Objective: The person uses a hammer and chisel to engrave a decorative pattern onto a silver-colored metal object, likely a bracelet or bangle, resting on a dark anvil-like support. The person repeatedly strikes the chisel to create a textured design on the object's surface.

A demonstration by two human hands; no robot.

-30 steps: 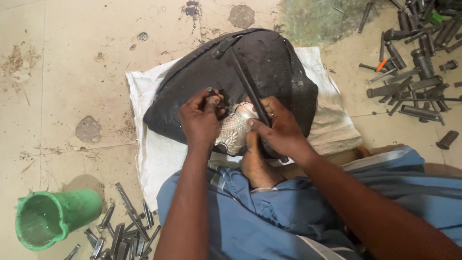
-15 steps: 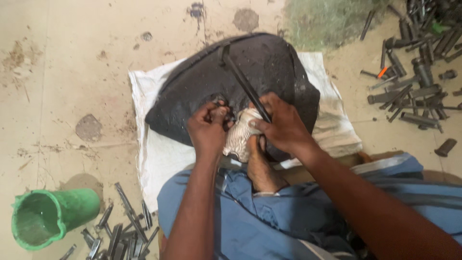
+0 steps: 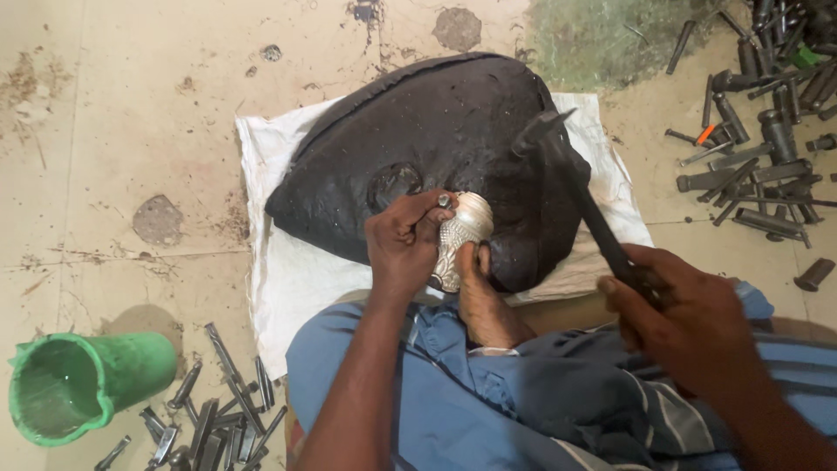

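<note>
Against the black mound's [image 3: 436,139] near edge, left hand [image 3: 403,249] pinches a small punch [image 3: 445,201] onto the silver vessel [image 3: 460,240], right hand [image 3: 689,318] clenching a raised hammer [image 3: 571,187].

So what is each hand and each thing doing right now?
left hand: closed on a small punch, its tip on the silver piece
right hand: gripping the hammer handle
hammer: raised over the black mound
silver piece: propped against the mound, braced by a foot
black mound: resting on white cloth
green cup: tipped on its side
</note>
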